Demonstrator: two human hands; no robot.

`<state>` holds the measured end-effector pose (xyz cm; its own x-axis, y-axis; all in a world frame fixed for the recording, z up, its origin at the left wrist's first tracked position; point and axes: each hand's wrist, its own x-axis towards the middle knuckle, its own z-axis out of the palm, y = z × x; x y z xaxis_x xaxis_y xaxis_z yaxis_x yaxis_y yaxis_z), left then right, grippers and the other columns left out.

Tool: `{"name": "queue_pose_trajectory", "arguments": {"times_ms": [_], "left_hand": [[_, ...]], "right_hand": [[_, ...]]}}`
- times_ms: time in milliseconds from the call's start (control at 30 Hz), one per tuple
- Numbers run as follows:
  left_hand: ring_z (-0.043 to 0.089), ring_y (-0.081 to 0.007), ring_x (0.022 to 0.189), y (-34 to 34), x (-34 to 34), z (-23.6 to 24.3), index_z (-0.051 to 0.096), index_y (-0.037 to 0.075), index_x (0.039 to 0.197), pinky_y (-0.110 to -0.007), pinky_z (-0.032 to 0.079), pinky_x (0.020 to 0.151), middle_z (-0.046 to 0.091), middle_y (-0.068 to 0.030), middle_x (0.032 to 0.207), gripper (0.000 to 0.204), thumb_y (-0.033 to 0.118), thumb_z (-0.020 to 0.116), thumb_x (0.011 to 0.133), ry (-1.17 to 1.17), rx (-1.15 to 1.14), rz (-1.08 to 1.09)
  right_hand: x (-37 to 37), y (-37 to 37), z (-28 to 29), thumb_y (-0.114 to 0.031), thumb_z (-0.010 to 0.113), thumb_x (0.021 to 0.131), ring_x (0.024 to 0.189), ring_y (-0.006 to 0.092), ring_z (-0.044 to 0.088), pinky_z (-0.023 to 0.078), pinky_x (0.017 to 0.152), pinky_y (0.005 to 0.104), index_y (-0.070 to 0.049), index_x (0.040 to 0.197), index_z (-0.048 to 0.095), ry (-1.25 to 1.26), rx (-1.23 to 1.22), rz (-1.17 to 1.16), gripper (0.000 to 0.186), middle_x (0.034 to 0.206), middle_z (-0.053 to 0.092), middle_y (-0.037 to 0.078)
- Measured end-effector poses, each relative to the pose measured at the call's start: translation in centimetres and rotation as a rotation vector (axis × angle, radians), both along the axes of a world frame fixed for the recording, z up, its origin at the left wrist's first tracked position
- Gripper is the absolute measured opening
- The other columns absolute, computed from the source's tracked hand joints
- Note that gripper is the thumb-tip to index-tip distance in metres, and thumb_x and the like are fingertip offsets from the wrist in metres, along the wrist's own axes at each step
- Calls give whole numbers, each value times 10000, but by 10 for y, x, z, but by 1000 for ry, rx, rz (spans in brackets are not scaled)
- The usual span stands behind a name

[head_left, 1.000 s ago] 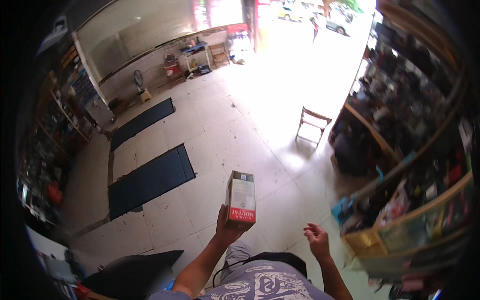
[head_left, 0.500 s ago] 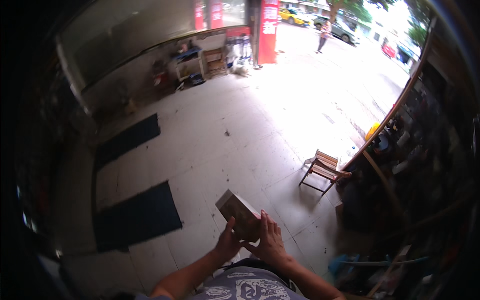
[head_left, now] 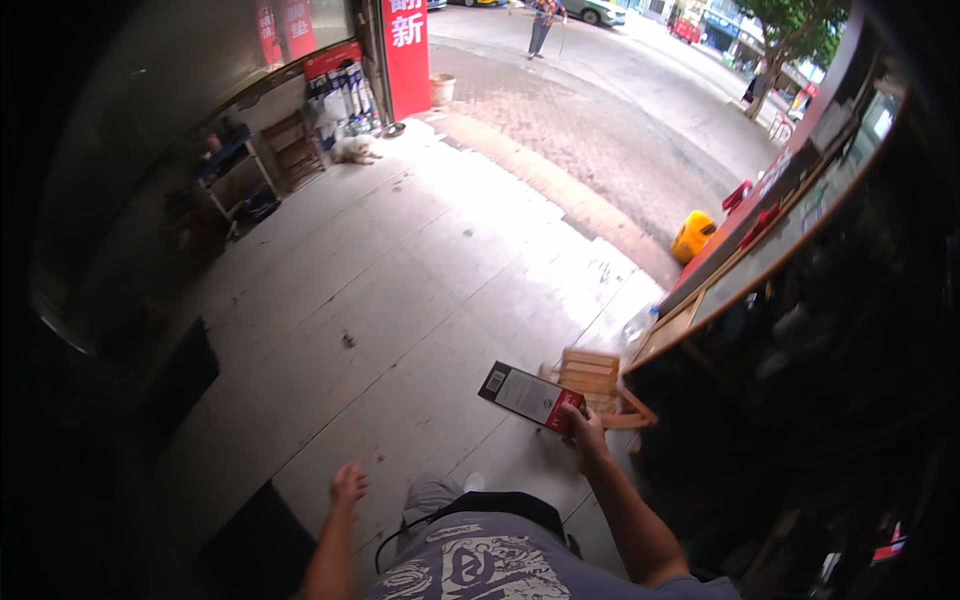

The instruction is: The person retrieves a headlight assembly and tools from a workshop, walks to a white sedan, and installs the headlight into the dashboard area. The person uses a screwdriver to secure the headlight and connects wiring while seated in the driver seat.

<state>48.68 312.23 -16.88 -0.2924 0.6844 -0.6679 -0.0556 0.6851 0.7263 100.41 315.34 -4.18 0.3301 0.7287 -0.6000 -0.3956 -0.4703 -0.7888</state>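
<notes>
Black, grey and red, the carton (head_left: 525, 393) I watch is already lifted, not set down, its right end pinched by the right hand (head_left: 586, 430) near a wooden chair (head_left: 592, 370); the left hand (head_left: 349, 485) looks empty, its spread unclear.

The right hand (head_left: 587, 438) is covering 1 end of the box (head_left: 524, 394), both are hiding part of the wooden chair (head_left: 590, 372), and the top edge is cutting off the red banner (head_left: 409, 78).
</notes>
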Motion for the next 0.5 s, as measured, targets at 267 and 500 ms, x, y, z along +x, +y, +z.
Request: {"name": "queue_pose_trajectory", "arguments": {"times_ms": [267,500], "left_hand": [[577,-234,590,155,3,-139,603,33,1118,-380,477,468,620,-116,827,277,271,521,1002,129,-529,232],[604,-158,607,579,224,-108,623,40,1212,-309,463,476,655,-67,847,310,235,597,974,203,-227,-427]], "right_hand": [[175,234,-76,-380,772,863,778,128,601,446,675,288,-150,1069,608,31,-58,-178,350,921,652,-8],[315,330,-202,-316,835,810,799,228,711,594,664,379,-33,1100,674,24,-251,-847,435,976,720,72]]}}
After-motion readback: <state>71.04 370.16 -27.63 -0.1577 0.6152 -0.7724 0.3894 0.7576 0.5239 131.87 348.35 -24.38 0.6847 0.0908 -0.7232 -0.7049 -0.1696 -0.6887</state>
